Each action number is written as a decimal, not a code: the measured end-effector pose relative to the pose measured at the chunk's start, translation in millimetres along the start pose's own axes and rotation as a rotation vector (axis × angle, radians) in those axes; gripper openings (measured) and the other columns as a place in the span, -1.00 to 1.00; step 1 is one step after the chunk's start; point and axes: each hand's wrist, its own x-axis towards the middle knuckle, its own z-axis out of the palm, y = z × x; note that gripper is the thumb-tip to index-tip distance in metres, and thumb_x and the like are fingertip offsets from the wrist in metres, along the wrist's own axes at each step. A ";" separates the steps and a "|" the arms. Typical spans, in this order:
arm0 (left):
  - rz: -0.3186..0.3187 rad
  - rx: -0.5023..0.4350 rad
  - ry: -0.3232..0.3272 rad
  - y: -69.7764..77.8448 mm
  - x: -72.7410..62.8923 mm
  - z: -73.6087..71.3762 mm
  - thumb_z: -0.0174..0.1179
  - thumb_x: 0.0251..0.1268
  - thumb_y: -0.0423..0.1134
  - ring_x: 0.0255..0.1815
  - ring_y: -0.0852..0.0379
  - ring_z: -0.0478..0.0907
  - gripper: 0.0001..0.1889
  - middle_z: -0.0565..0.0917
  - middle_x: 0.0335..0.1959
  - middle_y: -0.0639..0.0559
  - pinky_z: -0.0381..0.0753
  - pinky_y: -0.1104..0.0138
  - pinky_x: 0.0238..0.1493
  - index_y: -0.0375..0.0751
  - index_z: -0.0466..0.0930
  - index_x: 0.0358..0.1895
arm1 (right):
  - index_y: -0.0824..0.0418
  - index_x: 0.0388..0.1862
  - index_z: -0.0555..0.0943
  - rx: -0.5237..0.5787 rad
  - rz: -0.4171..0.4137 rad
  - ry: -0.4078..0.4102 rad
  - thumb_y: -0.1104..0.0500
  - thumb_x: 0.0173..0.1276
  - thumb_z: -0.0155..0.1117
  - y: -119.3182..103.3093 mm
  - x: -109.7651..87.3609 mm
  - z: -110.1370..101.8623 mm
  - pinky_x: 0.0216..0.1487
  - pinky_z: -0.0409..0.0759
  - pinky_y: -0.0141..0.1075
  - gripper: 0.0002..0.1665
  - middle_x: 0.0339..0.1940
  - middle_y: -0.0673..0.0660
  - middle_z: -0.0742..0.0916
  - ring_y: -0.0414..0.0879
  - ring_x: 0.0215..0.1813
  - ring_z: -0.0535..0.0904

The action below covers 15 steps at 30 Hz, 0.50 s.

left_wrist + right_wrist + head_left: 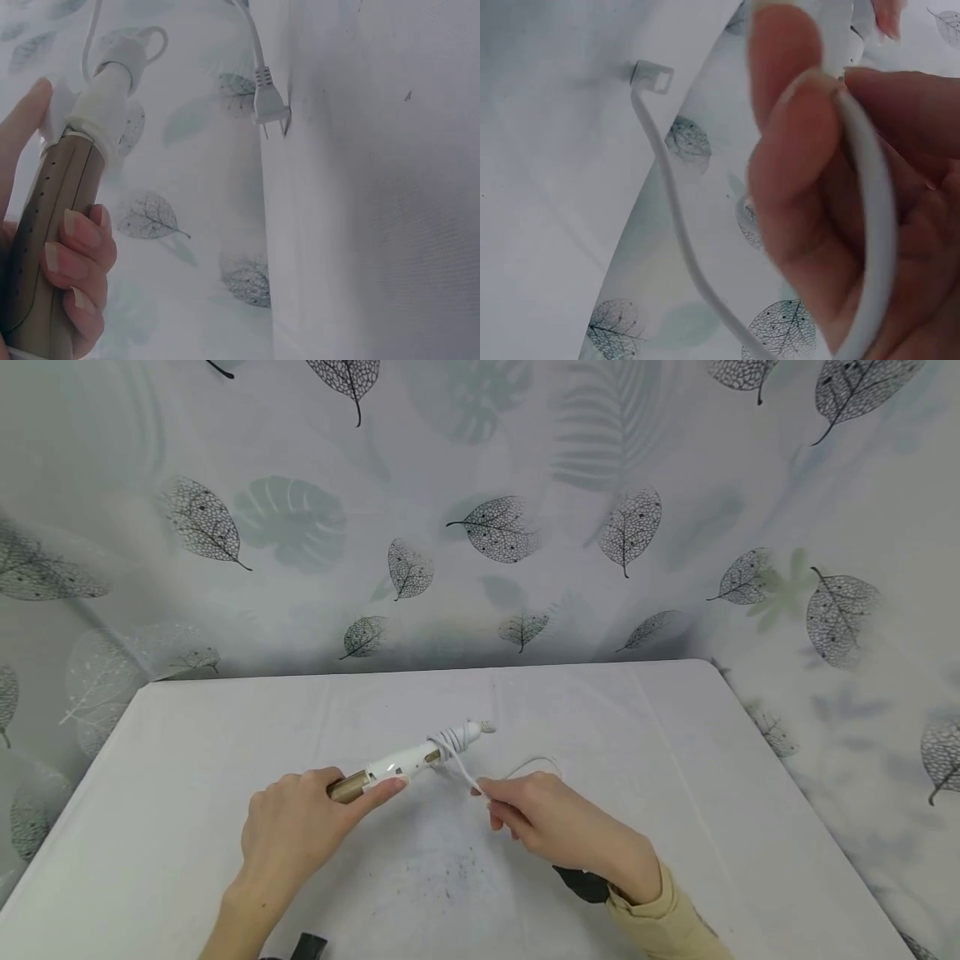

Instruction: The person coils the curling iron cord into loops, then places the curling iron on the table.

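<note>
A white-and-gold hair iron (397,764) is held at a slant above the table, its gold end in my left hand (296,822). In the left wrist view, my left fingers (79,262) curl round the gold barrel (56,202). Several turns of white cord (453,740) wrap the far white end of the iron. My right hand (558,818) pinches the cord between thumb and fingertips, just right of the iron. The free cord (679,217) trails away from that hand to a two-pin plug (268,105).
A white table (637,752) lies under both hands, with dark smudges (457,872) near its middle. Leaf-patterned cloth (450,452) hangs behind and at the sides. A black piece (585,885) shows under the right wrist, and another dark piece (309,946) by the left forearm.
</note>
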 end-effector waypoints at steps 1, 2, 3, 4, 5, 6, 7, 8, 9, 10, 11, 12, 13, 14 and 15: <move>-0.001 -0.006 0.008 -0.5 0.2 0.1 0.14 -0.04 0.63 -0.75 0.14 0.19 -0.26 0.19 -0.79 0.13 0.15 0.29 -0.69 -0.03 0.38 -0.69 | 0.13 -0.19 0.57 -0.019 -0.007 0.009 0.31 0.52 0.12 -0.9 -0.2 0.5 -0.46 0.38 -0.51 -0.89 -0.54 -0.23 0.57 -0.42 -0.57 0.33; -0.004 -0.015 0.013 -0.9 0.4 0.1 0.14 -0.03 0.62 -0.75 0.14 0.19 -0.27 0.19 -0.79 0.13 0.15 0.29 -0.69 -0.03 0.38 -0.69 | 0.12 -0.25 0.54 -0.034 -0.019 0.021 0.30 0.52 0.14 -1.8 -0.4 0.9 -0.48 0.35 -0.52 -0.88 -0.59 -0.22 0.54 -0.42 -0.60 0.29; -0.006 -0.025 0.019 -1.5 0.6 0.1 0.13 -0.02 0.62 -0.75 0.14 0.20 -0.26 0.19 -0.79 0.13 0.16 0.29 -0.68 -0.04 0.36 -0.70 | 0.10 -0.30 0.51 -0.046 -0.032 0.032 0.28 0.52 0.14 -2.8 -0.5 1.0 -0.50 0.31 -0.53 -0.85 -0.63 -0.23 0.51 -0.43 -0.62 0.26; -0.008 -0.035 0.027 -1.9 0.7 0.1 0.13 -0.01 0.61 -0.75 0.14 0.20 -0.26 0.19 -0.79 0.13 0.17 0.29 -0.68 -0.04 0.35 -0.71 | 0.09 -0.34 0.46 -0.057 -0.047 0.043 0.26 0.52 0.15 -3.8 -0.5 1.1 -0.51 0.28 -0.54 -0.82 -0.66 -0.23 0.47 -0.44 -0.63 0.23; -0.008 -0.045 0.038 -2.2 0.9 0.0 0.15 0.00 0.60 -0.75 0.14 0.21 -0.27 0.19 -0.79 0.14 0.17 0.29 -0.68 -0.03 0.34 -0.71 | 0.09 -0.35 0.47 -0.054 -0.058 0.050 0.24 0.53 0.15 -4.7 -0.5 1.1 -0.52 0.26 -0.54 -0.82 -0.68 -0.23 0.44 -0.46 -0.65 0.21; -0.003 -0.052 0.051 -2.5 1.3 0.0 0.16 0.01 0.59 -0.75 0.14 0.21 -0.27 0.18 -0.79 0.14 0.17 0.29 -0.69 -0.03 0.33 -0.72 | 0.09 -0.31 0.51 -0.046 -0.070 0.057 0.24 0.53 0.15 -5.3 -0.7 1.0 -0.53 0.26 -0.55 -0.86 -0.68 -0.22 0.42 -0.47 -0.65 0.21; 0.001 -0.057 0.061 -2.5 1.4 0.0 0.17 0.00 0.58 -0.76 0.15 0.20 -0.28 0.18 -0.79 0.15 0.16 0.29 -0.69 -0.03 0.33 -0.73 | 0.12 -0.24 0.57 -0.035 -0.079 0.060 0.24 0.53 0.15 -5.7 -0.6 1.1 -0.54 0.26 -0.56 -0.91 -0.68 -0.21 0.41 -0.47 -0.65 0.20; 0.004 -0.062 0.069 -2.4 1.4 0.1 0.18 0.00 0.58 -0.76 0.15 0.20 -0.28 0.17 -0.79 0.15 0.16 0.30 -0.69 -0.03 0.32 -0.73 | 0.15 -0.16 0.61 -0.024 -0.086 0.058 0.23 0.53 0.16 -5.8 -0.3 1.1 -0.55 0.27 -0.57 -0.92 -0.67 -0.20 0.41 -0.48 -0.64 0.20; 0.005 -0.066 0.074 -2.2 1.4 0.1 0.18 0.00 0.58 -0.75 0.15 0.20 -0.28 0.17 -0.79 0.15 0.16 0.30 -0.69 -0.03 0.32 -0.73 | 0.17 -0.07 0.64 -0.013 -0.088 0.049 0.22 0.53 0.16 -5.7 -0.2 1.3 -0.55 0.29 -0.57 -0.87 -0.65 -0.21 0.43 -0.49 -0.63 0.22; 0.006 -0.069 0.078 -1.7 1.2 0.1 0.19 -0.01 0.58 -0.75 0.16 0.19 -0.28 0.17 -0.80 0.16 0.15 0.30 -0.68 -0.02 0.32 -0.73 | 0.18 0.00 0.65 0.001 -0.083 0.037 0.22 0.53 0.17 -5.5 -0.1 1.5 -0.55 0.30 -0.58 -0.82 -0.64 -0.21 0.45 -0.49 -0.62 0.23; 0.009 -0.069 0.081 -1.2 0.9 0.1 0.19 -0.02 0.58 -0.75 0.16 0.19 -0.28 0.16 -0.80 0.16 0.15 0.30 -0.68 -0.02 0.32 -0.73 | 0.21 0.08 0.66 0.020 -0.077 0.021 0.21 0.52 0.17 -5.1 0.0 2.0 -0.55 0.31 -0.57 -0.76 -0.63 -0.21 0.47 -0.49 -0.61 0.25; 0.012 -0.070 0.082 -0.6 0.5 0.2 0.19 -0.03 0.59 -0.75 0.16 0.19 -0.28 0.16 -0.80 0.16 0.14 0.30 -0.68 -0.02 0.32 -0.73 | 0.22 0.14 0.65 0.039 -0.064 0.001 0.20 0.52 0.18 -4.5 0.2 2.7 -0.55 0.31 -0.57 -0.71 -0.63 -0.22 0.47 -0.49 -0.61 0.25; 0.019 -0.070 0.085 -0.1 0.1 0.4 0.19 -0.03 0.59 -0.76 0.16 0.18 -0.28 0.16 -0.80 0.16 0.14 0.30 -0.68 -0.02 0.31 -0.73 | 0.22 0.17 0.64 0.049 -0.052 -0.017 0.19 0.53 0.18 -3.8 0.7 3.6 -0.55 0.31 -0.57 -0.68 -0.64 -0.22 0.48 -0.49 -0.61 0.25; 0.027 -0.071 0.089 0.5 -0.2 0.7 0.20 -0.03 0.58 -0.76 0.17 0.18 -0.28 0.16 -0.80 0.16 0.14 0.31 -0.68 -0.02 0.31 -0.73 | 0.22 0.20 0.63 0.055 -0.046 -0.029 0.18 0.54 0.17 -3.0 1.1 4.6 -0.55 0.32 -0.57 -0.67 -0.64 -0.22 0.49 -0.49 -0.61 0.26; 0.037 -0.070 0.094 0.9 -0.5 1.0 0.21 -0.03 0.58 -0.76 0.17 0.17 -0.28 0.15 -0.80 0.17 0.13 0.31 -0.69 -0.02 0.31 -0.73 | 0.22 0.21 0.63 0.062 -0.039 -0.038 0.17 0.54 0.16 -2.3 1.7 5.6 -0.55 0.32 -0.56 -0.66 -0.65 -0.21 0.49 -0.49 -0.62 0.26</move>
